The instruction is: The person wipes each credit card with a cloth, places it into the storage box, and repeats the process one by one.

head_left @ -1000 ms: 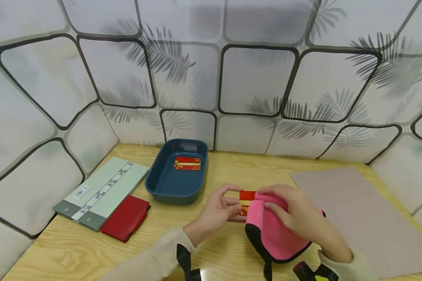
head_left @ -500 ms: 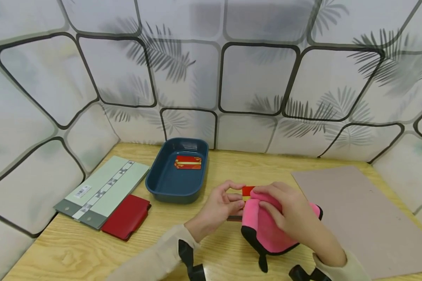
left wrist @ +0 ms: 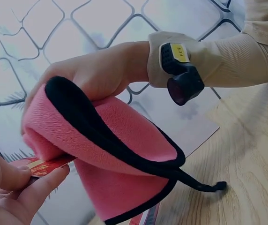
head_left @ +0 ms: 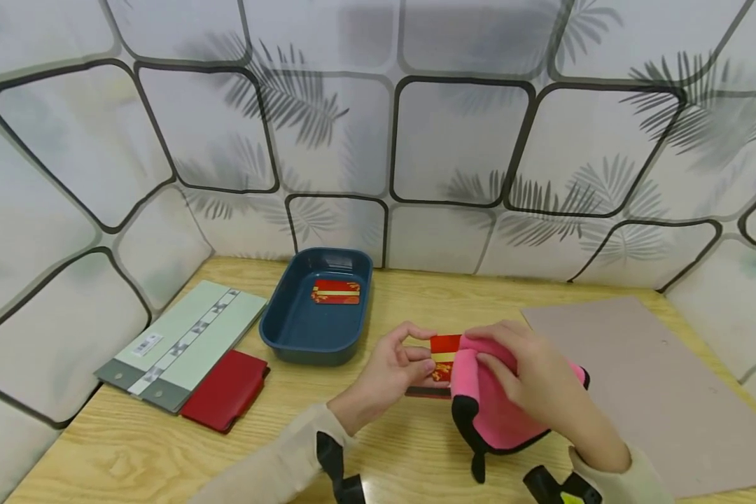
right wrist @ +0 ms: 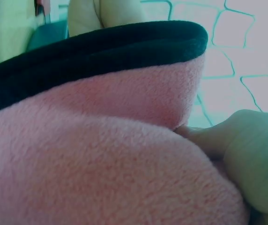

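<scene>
Lower centre of the frame: my left grip (head_left: 395, 369) pinches a red card with a gold band (head_left: 444, 346). My right grip (head_left: 538, 381) grasps a folded pink fleece cloth with black trim (head_left: 510, 420), which lies over the card's right end. Left of centre, on the wooden bench (head_left: 409, 448), a blue tray (head_left: 305, 329) contains a second red card (head_left: 336, 286).

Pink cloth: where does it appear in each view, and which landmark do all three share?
Head: pink cloth, below and right of centre, gripped by the right hand.
Left wrist: pink cloth, around the middle.
Right wrist: pink cloth, up close, filling much of the picture.
Shared landmark: patterned wall.
</scene>
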Demonstrator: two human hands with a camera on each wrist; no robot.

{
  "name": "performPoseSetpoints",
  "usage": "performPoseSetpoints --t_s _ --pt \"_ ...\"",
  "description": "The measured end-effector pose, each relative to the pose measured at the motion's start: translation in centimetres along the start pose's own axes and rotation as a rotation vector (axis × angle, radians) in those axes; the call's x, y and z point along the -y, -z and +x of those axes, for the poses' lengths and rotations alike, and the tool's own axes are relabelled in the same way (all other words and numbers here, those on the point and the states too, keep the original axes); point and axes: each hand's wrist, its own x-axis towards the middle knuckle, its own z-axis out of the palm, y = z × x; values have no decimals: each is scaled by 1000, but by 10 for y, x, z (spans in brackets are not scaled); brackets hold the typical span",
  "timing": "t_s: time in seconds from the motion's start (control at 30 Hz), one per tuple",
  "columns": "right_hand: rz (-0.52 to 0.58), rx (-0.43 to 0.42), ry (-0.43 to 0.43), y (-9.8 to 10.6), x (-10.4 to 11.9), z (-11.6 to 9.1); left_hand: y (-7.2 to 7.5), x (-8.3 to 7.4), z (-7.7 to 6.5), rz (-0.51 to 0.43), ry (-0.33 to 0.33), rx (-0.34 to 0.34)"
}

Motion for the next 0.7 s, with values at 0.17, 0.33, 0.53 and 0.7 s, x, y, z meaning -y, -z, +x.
performPoseSetpoints --t_s 0.17,0.33,0.53,0.7 --pt "-74 -24 -5 13 -12 0 4 1 0 -27 15 -32" --pt "-1 -71 25 25 -19 -1 8 2 0 -56 31 -90" --pt "180 -106 14 34 -21 -4 12 2 3 -62 25 -161" --pt "344 -97 44 37 -23 -7 14 4 8 -56 5 -196"
